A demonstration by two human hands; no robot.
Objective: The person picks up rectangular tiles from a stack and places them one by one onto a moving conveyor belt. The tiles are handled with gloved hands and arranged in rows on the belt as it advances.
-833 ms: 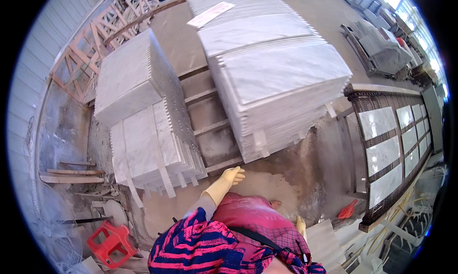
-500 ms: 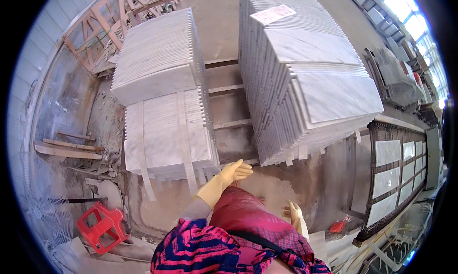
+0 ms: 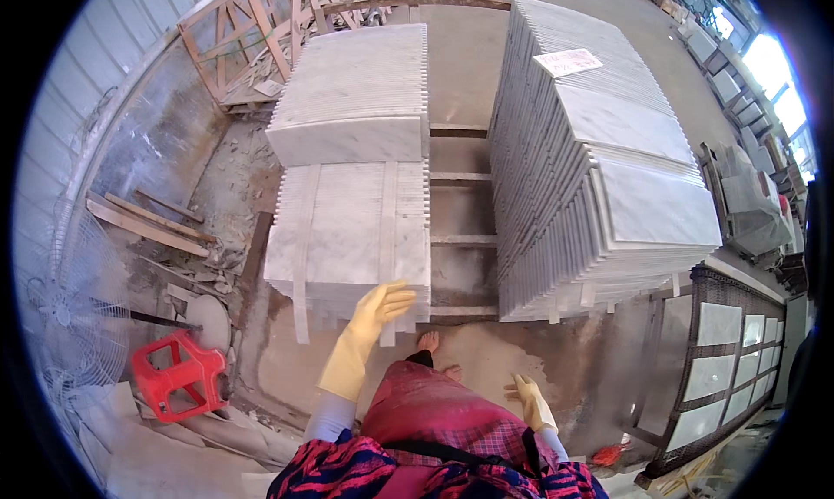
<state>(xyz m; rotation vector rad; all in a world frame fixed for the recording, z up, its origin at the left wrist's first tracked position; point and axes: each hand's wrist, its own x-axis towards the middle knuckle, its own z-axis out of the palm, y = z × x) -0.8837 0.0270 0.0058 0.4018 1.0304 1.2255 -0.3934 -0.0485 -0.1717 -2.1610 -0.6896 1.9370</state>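
Both of my hands wear pale yellow rubber gloves. My left hand [image 3: 380, 312] is stretched forward, fingers extended and empty, at the front edge of the left stack of white marble tiles [image 3: 347, 212]. Whether it touches the stack I cannot tell. Pale strips [image 3: 301, 277] hang over that stack's front. Lower down on the right, my right hand [image 3: 532, 399] hangs beside my red apron [image 3: 434, 403], fingers apart, with nothing in it. A taller stack of white tiles [image 3: 608, 195] stands to the right, with a small marked slab [image 3: 568, 62] lying on top.
Crossbars [image 3: 463, 240] span the gap between the stacks. At lower left are a red plastic stool [image 3: 178, 377] and a fan [image 3: 74, 312], with wooden planks [image 3: 148, 225] behind. On the right, a dark mesh rack [image 3: 686, 373] carries several white tiles. A wooden frame [image 3: 252, 30] leans at far left.
The view has shifted, so the stacks now appear farther right. My left hand has come forward to the left stack's front edge. My right hand stays low at my side.
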